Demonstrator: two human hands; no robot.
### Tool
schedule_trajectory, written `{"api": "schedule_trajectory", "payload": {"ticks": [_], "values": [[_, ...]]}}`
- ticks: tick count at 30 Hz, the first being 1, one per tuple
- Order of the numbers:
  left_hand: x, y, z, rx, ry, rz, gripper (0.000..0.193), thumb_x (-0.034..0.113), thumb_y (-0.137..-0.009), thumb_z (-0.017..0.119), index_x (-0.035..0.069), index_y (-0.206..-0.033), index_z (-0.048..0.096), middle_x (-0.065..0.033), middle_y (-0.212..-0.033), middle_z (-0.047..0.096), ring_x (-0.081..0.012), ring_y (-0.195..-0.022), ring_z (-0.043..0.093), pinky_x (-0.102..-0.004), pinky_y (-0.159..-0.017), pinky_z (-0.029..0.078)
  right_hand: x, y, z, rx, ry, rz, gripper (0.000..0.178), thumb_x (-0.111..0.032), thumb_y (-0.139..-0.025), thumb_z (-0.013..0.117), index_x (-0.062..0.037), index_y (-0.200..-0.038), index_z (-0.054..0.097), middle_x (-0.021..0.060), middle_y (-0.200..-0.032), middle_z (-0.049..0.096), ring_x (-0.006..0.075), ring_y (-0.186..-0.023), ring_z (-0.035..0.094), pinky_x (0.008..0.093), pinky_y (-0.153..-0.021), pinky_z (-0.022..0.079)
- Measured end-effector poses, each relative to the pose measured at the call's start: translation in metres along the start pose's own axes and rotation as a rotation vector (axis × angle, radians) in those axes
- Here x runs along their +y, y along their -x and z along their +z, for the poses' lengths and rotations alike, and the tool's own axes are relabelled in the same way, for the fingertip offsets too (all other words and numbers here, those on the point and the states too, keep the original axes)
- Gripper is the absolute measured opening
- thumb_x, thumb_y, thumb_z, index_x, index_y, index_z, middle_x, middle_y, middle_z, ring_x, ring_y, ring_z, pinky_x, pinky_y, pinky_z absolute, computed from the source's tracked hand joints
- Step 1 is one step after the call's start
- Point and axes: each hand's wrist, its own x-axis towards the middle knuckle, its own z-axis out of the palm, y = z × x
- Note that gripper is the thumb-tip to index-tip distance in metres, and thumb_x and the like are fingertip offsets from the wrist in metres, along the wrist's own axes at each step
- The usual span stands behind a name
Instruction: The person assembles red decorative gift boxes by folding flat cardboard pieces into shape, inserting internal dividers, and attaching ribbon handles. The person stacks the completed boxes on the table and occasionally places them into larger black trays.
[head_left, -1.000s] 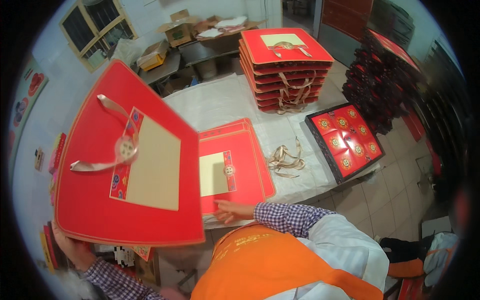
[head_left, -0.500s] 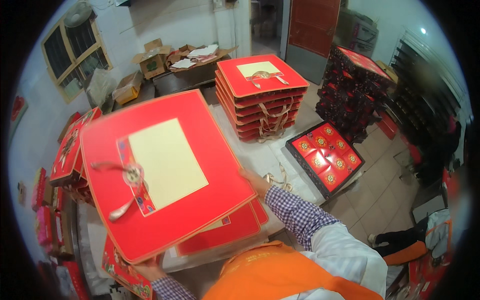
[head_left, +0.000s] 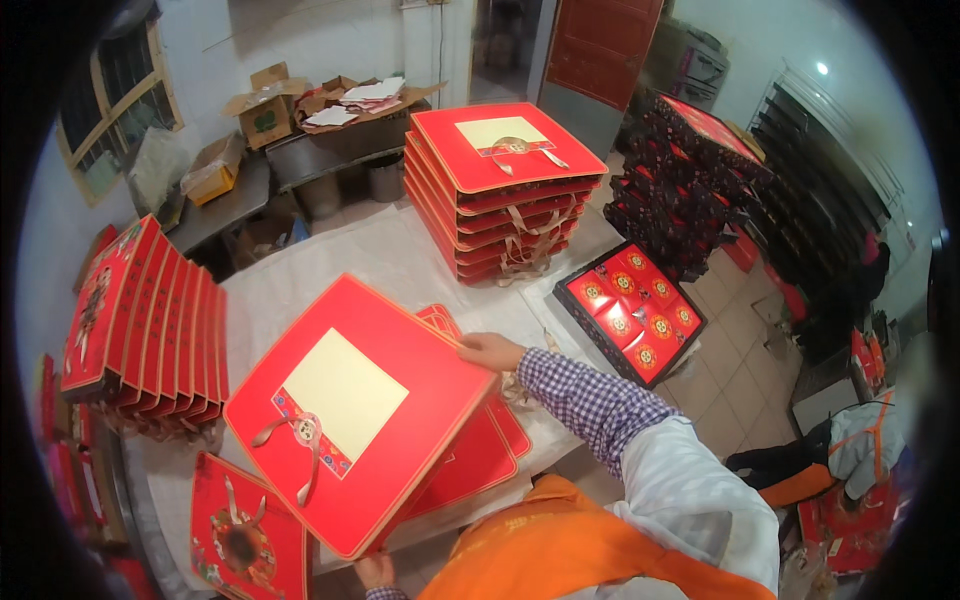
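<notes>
A square red gift box with gold edges, a cream panel and a ribbon clasp is held tilted over the near side of the table. My right hand grips its right corner. At the near corner, my left hand holds it from below, its fingers partly hidden. Under the held box, partly covered, lie several flat red panels. Left of it another red box with a floral print and ribbon lies at the table's near edge.
A tall stack of red boxes stands at the back. A row of red boxes leans at the left. To the right sits a dark tray of red packs. Dark boxes are piled beyond. A person is at lower right.
The held box has moved lower and away from me and tilted, uncovering the leaning row at left and the floral box. Both hands stay on it. The view has shifted slightly.
</notes>
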Motion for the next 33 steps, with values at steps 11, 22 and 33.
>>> {"api": "schedule_trajectory", "payload": {"ticks": [11,22,33], "values": [[-0.126,0.007,0.072,0.286,-0.021,-0.37,0.027,0.026,-0.097,0.059,0.012,-0.12,0.059,-0.0019,-0.114,0.066,-0.0165,-0.097,0.062,-0.0314,-0.077,0.05,0.0,-0.077,-0.212,0.884,0.651,-0.243,0.042,-0.013,-0.08,0.072,-0.0057,-0.119,0.057,0.0137,-0.115,0.058,0.032,-0.108,0.054,0.0424,-0.092,0.045],[-0.125,0.01,0.209,-0.166,-0.932,-0.857,0.026,0.027,-0.1,0.055,0.006,-0.115,0.06,-0.0059,-0.101,0.069,-0.0157,-0.084,0.065,-0.0298,-0.071,0.051,0.009,-0.169,-0.33,0.598,1.305,-0.322,0.062,-0.016,-0.083,0.068,-0.0061,-0.14,0.047,0.0144,-0.139,0.048,0.029,-0.129,0.046,0.0421,-0.103,0.042],[-0.151,-0.074,0.412,-0.687,-0.974,-0.317,0.034,0.031,-0.103,0.05,0.0,-0.097,0.063,-0.0065,-0.086,0.068,-0.0122,-0.073,0.062,-0.0258,-0.066,0.049,-0.043,-0.17,-0.386,0.445,0.987,-0.471,0.045,-0.004,-0.088,0.048,-0.0125,-0.131,0.055,0.023,-0.113,0.064,0.0383,-0.1,0.063,0.048,-0.086,0.051]]}}
